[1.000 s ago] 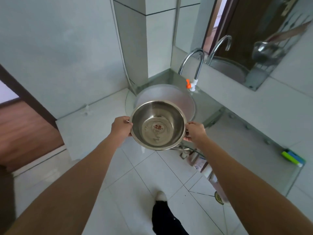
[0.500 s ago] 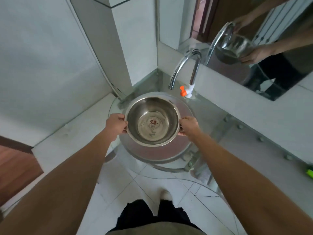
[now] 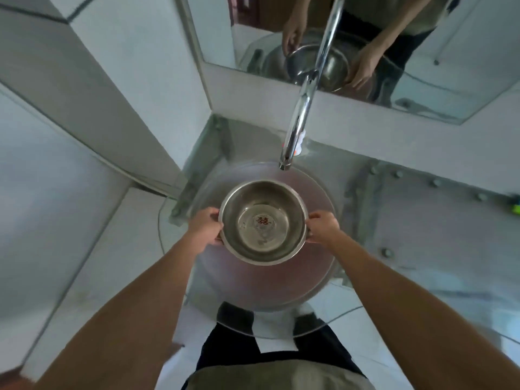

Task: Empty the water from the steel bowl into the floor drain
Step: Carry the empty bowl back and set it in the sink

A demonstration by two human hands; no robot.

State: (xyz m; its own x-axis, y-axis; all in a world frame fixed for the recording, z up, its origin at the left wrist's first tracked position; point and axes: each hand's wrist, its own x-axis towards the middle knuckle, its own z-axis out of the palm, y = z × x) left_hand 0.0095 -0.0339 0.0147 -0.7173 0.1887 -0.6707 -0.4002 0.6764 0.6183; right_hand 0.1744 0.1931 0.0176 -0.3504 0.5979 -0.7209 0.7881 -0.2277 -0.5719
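Hands hold steel bowl over frosted glass basin, mirror behind.

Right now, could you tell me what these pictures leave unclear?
- Floor drain: not in the head view.
- Water in the bowl: too faint to confirm.
- Red mark in the bowl: too small to read.
- Green item: cut off by the right edge.

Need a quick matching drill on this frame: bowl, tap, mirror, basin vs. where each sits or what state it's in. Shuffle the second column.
Things:
1. bowl
2. tap
3. mirror
4. basin

States:
A. on the wall, reflecting the hands
B. round, under the bowl
C. held at both sides of the rim by left hand and right hand
D. curved, spout beyond the bowl's far rim

Pairs: 1-C, 2-D, 3-A, 4-B
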